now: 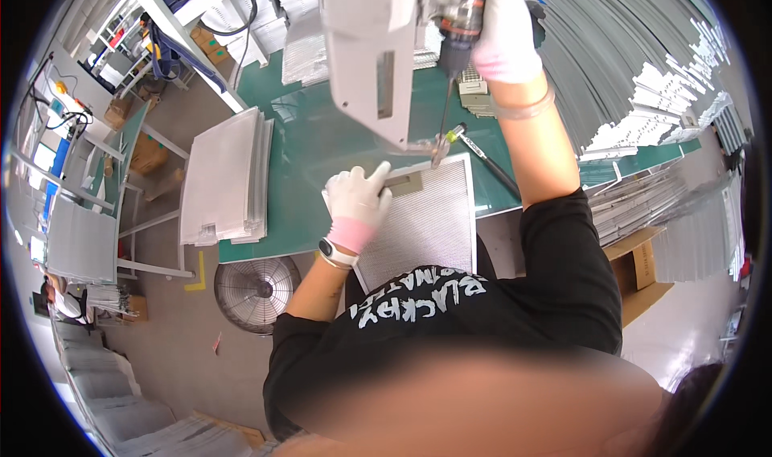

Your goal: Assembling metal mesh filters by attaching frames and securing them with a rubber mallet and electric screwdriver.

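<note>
A framed panel with a fine ribbed mesh face (426, 224) lies at the table's front edge, against my body. My left hand (358, 198), in a white glove with a pink cuff, grips its upper left corner, the index finger stretched forward. My right hand (508, 30), gloved the same way, is raised at the top edge around a black and orange power screwdriver (464, 22); its fingertips are hidden. The long bit points down to a small metal guide (440, 150) at the panel's far edge. A hammer with a green head and dark handle (492, 166) lies just right.
A grey machine body (370, 55) stands over the green table (305, 143). Stacked white panels (221, 179) sit at the table's left end. Many long strips (635, 63) fill the right. A floor fan (257, 294) and a cardboard box (643, 276) stand below.
</note>
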Tool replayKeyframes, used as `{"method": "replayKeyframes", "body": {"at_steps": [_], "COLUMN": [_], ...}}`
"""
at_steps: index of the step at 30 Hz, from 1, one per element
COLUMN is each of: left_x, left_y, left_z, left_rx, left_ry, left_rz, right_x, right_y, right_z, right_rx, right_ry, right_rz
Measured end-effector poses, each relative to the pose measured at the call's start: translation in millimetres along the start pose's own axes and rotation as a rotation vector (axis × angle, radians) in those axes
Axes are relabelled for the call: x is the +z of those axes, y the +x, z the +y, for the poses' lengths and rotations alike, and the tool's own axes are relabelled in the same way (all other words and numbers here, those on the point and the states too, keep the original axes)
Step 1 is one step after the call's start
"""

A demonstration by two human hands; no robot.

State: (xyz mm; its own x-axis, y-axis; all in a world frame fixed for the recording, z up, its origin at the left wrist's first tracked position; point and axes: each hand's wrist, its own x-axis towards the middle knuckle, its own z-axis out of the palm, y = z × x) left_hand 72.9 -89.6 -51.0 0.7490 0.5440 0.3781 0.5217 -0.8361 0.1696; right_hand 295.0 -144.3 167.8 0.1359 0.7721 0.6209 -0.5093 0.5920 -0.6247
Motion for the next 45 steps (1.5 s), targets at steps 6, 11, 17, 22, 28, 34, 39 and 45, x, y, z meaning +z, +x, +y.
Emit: {"method": "replayKeyframes", "body": {"at_steps": [6, 11, 17, 22, 28, 34, 39, 45], "left_x": [-32, -41, -45, -46, -42, -34, -26, -25], "left_y": [-24, -39, -39, -42, -38, -52, -51, -58], "left_z": [45, 58, 62, 61, 61, 70, 70, 71], "left_rx": [0.114, 0.124, 0.149, 0.137, 0.234, 0.118, 0.202, 0.157], "left_ry": [-0.17, -0.173, -0.241, -0.226, -0.272, -0.418, -0.473, -0.431], "left_rz": [0.212, 0.258, 0.238, 0.207, 0.224, 0.063, 0.204, 0.089], "right_x": [-11, 17, 16, 16, 16, 9, 9, 8], "right_y": [-32, -46, -56, -59, -89, -97, -101, -105], "right_z": [31, 27, 40, 40, 64, 72, 72, 77], "right_rx": [0.022, 0.115, 0.038, 0.051, 0.169, 0.149, 0.191, 0.141], "right_ry": [-0.056, 0.442, -0.111, -0.204, -0.218, 0.06, 0.045, 0.015], "right_rz": [0.201, 0.188, 0.17, 0.147, 0.085, 0.064, 0.05, 0.068]}}
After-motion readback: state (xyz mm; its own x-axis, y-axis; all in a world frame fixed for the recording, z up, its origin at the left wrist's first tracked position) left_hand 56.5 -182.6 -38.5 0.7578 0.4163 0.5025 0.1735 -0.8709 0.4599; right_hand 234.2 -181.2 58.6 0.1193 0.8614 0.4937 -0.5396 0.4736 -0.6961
